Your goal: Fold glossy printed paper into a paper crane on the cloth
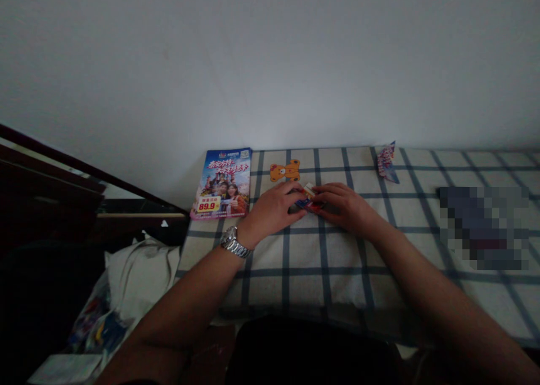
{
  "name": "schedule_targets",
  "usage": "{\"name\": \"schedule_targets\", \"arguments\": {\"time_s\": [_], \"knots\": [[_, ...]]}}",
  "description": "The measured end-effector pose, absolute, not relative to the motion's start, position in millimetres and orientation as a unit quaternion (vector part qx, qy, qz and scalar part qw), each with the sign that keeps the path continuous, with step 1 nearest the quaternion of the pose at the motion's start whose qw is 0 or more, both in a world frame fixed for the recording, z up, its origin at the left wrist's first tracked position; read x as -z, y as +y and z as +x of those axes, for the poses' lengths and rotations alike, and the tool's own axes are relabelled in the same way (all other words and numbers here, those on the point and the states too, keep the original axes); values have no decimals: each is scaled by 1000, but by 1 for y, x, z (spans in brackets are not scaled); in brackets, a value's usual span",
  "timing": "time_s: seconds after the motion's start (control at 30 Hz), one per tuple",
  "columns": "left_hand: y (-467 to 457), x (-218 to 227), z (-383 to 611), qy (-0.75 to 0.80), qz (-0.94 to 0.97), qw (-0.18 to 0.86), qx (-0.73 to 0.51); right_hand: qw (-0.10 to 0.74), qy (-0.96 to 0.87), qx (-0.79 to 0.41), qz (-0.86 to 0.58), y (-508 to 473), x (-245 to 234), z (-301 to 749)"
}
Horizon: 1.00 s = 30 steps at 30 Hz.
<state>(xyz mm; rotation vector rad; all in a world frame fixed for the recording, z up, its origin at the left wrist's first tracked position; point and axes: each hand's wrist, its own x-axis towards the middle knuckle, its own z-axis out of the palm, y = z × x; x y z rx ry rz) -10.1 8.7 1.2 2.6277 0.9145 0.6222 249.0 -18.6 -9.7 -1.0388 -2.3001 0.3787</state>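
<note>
Pressing on a small folded paper [310,201], both hands are meeting over the far middle of the checked cloth [337,255], not far from the wall. The left hand [273,209], with a watch [234,243] on its wrist, is lying curled over the paper's left end, fingertips pinning it down. The right hand [345,205] is closing on the right end in the same narrow way, fingers bent and held together. Only a sliver of red, blue and white print is showing between them, so I am judging from little. It is looking light, thin and glossy, likely to slide on the cloth, to keep any crease pressed into it and to tear if tugged. The free edges and corners are seeming the best places to take it, with fingertips rather than a whole fist. Its outline and the number of layers are lying hidden under the fingers. A flyer [222,182] is resting at the far left corner, its print too small to read. A bear cutout [285,171] is lying just beyond the left hand. A second folded scrap [387,161] is standing at the far right by the wall, its shape hard to make out. A blurred patch [483,227] is covering something on the right. Dim light is swallowing the near edge, where a dark shape [312,348] is being cut off, and a pale bag [139,272] is slumping off the left side.
</note>
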Motion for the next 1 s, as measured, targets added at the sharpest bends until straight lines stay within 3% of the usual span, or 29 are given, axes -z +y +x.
{"name": "schedule_targets", "arguments": {"time_s": [1.0], "knots": [[13,-1,-6,291,922,112,-230,280,-860,-163,-395,-17,7,249]]}}
